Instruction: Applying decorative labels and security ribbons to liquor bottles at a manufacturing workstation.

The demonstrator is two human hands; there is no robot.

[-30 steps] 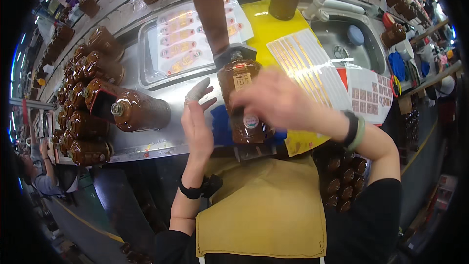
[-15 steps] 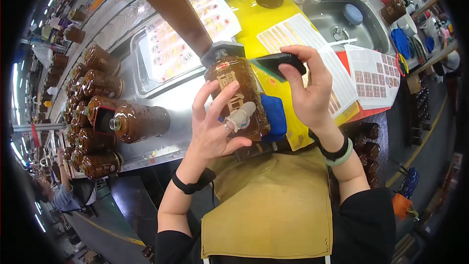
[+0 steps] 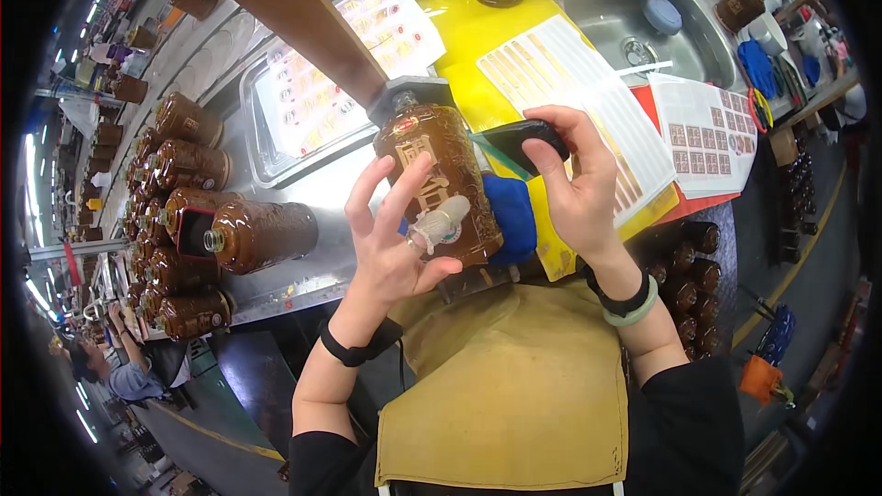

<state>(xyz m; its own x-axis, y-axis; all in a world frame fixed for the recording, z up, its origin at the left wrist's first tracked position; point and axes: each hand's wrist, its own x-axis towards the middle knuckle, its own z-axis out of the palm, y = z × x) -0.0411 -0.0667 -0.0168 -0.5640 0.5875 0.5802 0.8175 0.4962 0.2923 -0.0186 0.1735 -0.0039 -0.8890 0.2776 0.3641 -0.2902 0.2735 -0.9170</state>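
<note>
Head view: left hand, fingers wide, partly hid the bottle beneath them; right hand, fingers pinching a black tool, sat right of the bottle.

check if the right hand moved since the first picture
Yes, rightward against the yellow sheet: the right hand then overlapped the brown bottle, now it's right of it.

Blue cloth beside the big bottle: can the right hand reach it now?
Probably yes: the blue cloth lies near the right hand, uncovered on that side. But the hand holds a black tool, so it may need to put that down before grabbing.
</note>
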